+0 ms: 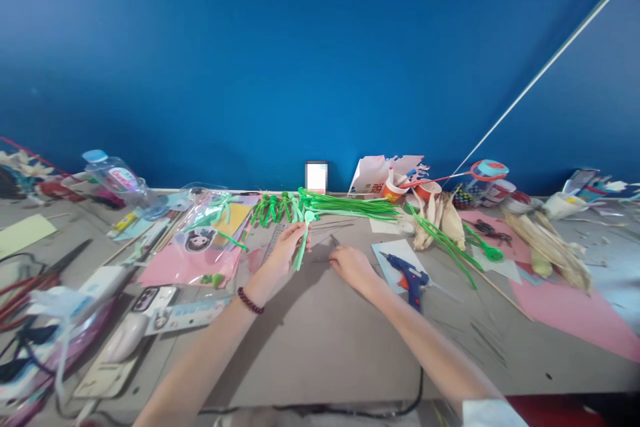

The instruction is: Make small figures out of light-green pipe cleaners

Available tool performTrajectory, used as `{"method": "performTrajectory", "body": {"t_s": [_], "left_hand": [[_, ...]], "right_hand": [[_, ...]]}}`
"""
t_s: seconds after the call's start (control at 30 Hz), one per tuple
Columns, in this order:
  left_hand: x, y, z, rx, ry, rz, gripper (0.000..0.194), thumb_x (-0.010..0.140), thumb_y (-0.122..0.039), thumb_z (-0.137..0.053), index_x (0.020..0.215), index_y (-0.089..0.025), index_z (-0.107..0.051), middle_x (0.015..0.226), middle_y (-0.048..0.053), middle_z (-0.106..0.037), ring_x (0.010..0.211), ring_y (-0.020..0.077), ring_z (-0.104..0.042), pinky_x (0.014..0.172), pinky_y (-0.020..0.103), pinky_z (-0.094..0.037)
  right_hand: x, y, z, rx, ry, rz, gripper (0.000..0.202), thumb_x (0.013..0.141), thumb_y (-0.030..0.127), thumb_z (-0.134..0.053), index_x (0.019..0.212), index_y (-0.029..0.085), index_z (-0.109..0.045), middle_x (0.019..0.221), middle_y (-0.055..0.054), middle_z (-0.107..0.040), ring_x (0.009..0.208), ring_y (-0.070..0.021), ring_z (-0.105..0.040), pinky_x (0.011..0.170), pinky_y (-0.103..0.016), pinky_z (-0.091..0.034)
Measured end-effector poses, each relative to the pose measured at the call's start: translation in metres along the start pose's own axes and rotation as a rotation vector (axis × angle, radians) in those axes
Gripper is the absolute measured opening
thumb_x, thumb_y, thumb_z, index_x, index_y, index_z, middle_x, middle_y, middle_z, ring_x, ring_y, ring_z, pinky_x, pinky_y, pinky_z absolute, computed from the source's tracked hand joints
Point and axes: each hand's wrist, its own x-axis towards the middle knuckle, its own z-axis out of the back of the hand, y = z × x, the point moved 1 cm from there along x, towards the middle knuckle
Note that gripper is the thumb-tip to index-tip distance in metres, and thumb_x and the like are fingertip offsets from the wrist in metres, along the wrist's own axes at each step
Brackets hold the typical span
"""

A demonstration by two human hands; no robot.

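Observation:
My left hand (pixel 289 247), with a dark beaded bracelet on the wrist, pinches a pale green pipe-cleaner piece (pixel 301 252). It has a round coiled top and strands hanging down. To its right, my right hand (pixel 349 263) rests low over the tabletop with its fingers curled. A small dark pointed tip (pixel 334 239) shows beside those fingers; what it belongs to is hidden. Behind both hands lies a bundle of long green pipe cleaners (pixel 350 205). Several twisted green pipe-cleaner pieces (pixel 273 208) stand in a row left of the bundle.
A blue glue gun (pixel 411 278) lies on white paper right of my right hand. Leftward are a clear plastic bag (pixel 200 230), pink paper (pixel 167 271), a white computer mouse (pixel 126 337) and scissors (pixel 45 280). Dried corn husks (pixel 453 223) and paper cups (pixel 395 188) stand at the right back.

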Motion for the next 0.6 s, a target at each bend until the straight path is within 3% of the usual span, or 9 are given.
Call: {"method": "performTrajectory", "body": {"t_s": [0.17,0.43,0.53,0.6], "left_hand": [[-0.011,0.013,0.012,-0.033,-0.027,0.053,0.023,0.067,-0.036,-0.072,0.077,-0.017,-0.062,0.059,-0.002,-0.056,0.053,0.011,-0.054,0.048,0.022,-0.045],[-0.014,0.038,0.015,-0.051,-0.046,0.116,0.028,0.064,-0.034,-0.074,0.081,-0.015,-0.062,0.061,-0.001,-0.06,0.054,0.0114,-0.057,0.051,0.022,-0.048],[-0.013,0.04,0.015,-0.049,-0.04,0.121,0.029,0.064,-0.035,-0.074,0.081,-0.015,-0.061,0.06,-0.001,-0.059,0.053,0.0114,-0.057,0.051,0.022,-0.048],[-0.012,0.041,0.016,-0.054,-0.038,0.112,0.028,0.065,-0.036,-0.074,0.08,-0.016,-0.06,0.059,-0.001,-0.059,0.052,0.0109,-0.056,0.05,0.022,-0.047]], "right_hand": [[-0.027,0.019,-0.011,-0.121,-0.043,0.111,0.022,0.084,0.014,-0.048,0.096,0.013,-0.067,0.1,-0.013,-0.064,0.099,-0.0258,-0.056,0.091,-0.037,-0.04],[-0.068,0.022,-0.029,0.017,-0.148,0.061,0.024,0.082,0.016,-0.056,0.104,0.014,-0.063,0.108,-0.012,-0.061,0.105,-0.0264,-0.053,0.092,-0.038,-0.042],[-0.076,0.016,-0.03,0.132,-0.278,0.029,0.025,0.083,0.015,-0.053,0.106,0.017,-0.063,0.109,-0.011,-0.062,0.102,-0.0239,-0.055,0.089,-0.036,-0.043],[-0.085,0.001,-0.027,0.216,-0.446,-0.046,0.02,0.085,0.018,-0.049,0.099,0.017,-0.064,0.104,-0.011,-0.064,0.097,-0.0223,-0.058,0.085,-0.034,-0.045]]}}
